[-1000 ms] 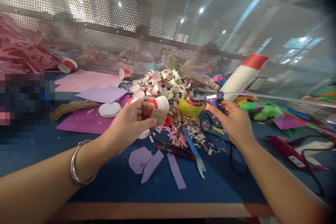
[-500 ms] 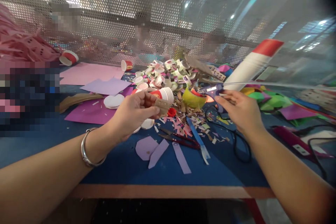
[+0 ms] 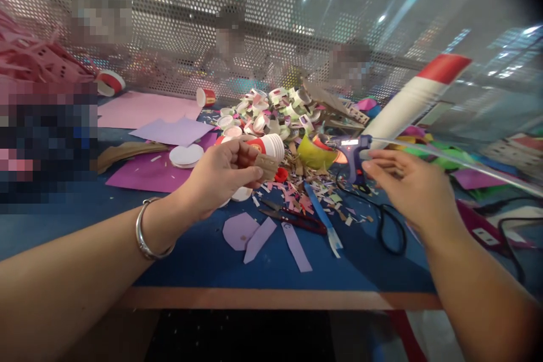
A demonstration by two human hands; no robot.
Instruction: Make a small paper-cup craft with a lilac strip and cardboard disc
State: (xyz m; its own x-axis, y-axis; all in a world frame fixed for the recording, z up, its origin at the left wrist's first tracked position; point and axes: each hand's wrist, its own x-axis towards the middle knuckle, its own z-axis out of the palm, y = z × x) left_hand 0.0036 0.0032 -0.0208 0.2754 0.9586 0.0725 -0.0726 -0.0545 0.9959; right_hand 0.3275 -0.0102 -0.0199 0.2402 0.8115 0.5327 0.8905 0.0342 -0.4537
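My left hand (image 3: 220, 176) is closed on a small paper cup (image 3: 268, 148) with a red band, and a strip of brown cardboard (image 3: 267, 166) is pinched against it. My right hand (image 3: 409, 188) hovers with its fingers stretched out just right of a purple glue gun (image 3: 351, 147). The hand is off the glue gun, which stands on the blue table (image 3: 190, 260) with a long clear glue stick (image 3: 458, 162) running out to the right.
A heap of cut paper cups (image 3: 271, 116) and a yellow tape roll (image 3: 311, 154) lie behind. Red scissors (image 3: 297, 220), a blue strip (image 3: 322, 220) and lilac paper pieces (image 3: 263, 235) lie in front. A tall white bottle (image 3: 407, 103) leans right. A perforated screen (image 3: 169, 28) stands behind.
My right hand has let go of the glue gun and drawn back to the right with fingers open. The view has tilted down, showing more of the table's front edge.
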